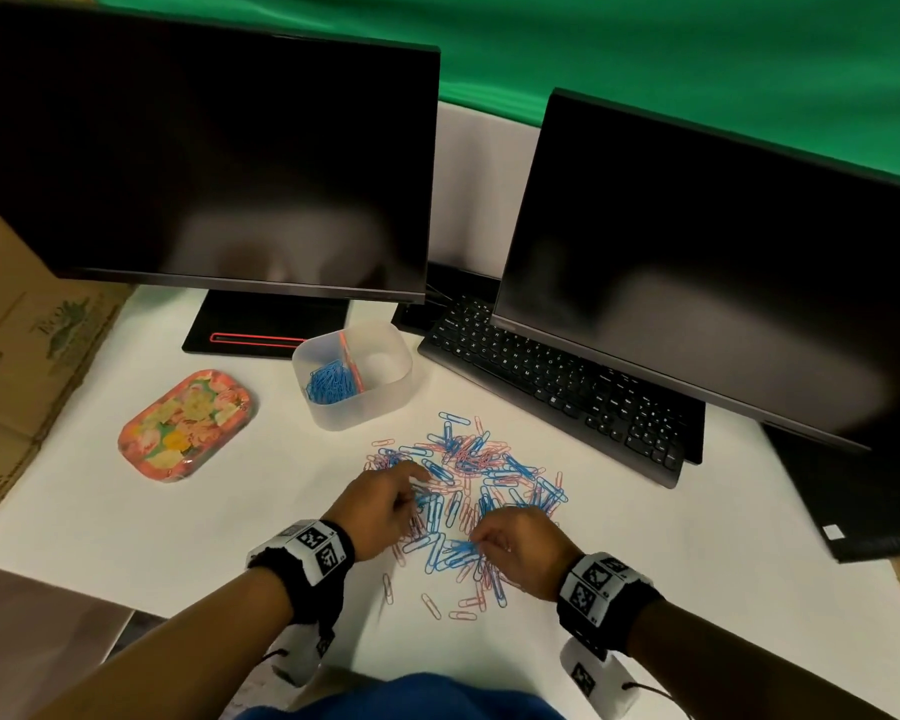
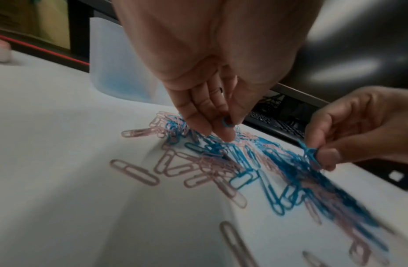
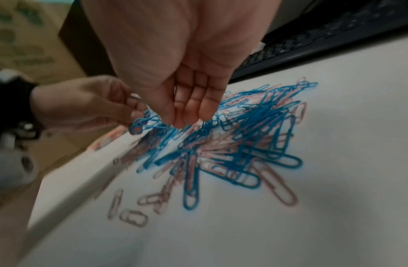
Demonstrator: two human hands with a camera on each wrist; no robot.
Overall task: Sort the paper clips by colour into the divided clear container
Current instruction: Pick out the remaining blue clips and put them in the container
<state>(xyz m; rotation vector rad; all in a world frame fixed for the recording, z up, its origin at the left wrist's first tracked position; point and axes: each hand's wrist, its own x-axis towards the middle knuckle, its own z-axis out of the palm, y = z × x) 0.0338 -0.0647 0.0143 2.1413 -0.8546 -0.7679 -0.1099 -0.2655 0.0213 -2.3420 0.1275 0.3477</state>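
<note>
- Low in the middle of the head view, a heap of blue and pink paper clips (image 1: 468, 491) lies on the white desk (image 1: 230, 511).
- Left hand (image 2: 212, 101): grip narrow, thumb and fingers pinching a blue clip (image 2: 227, 122) above the heap.
- Right hand (image 2: 358, 130): grip narrow, pinching several blue clips (image 2: 310, 153).
- Above the heap, the divided clear container (image 1: 353, 374) holds blue clips in its left compartment.

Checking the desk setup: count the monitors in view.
2. A left monitor stands behind the divided clear container; a right monitor stands over the keyboard. Others may lie outside the frame.
</note>
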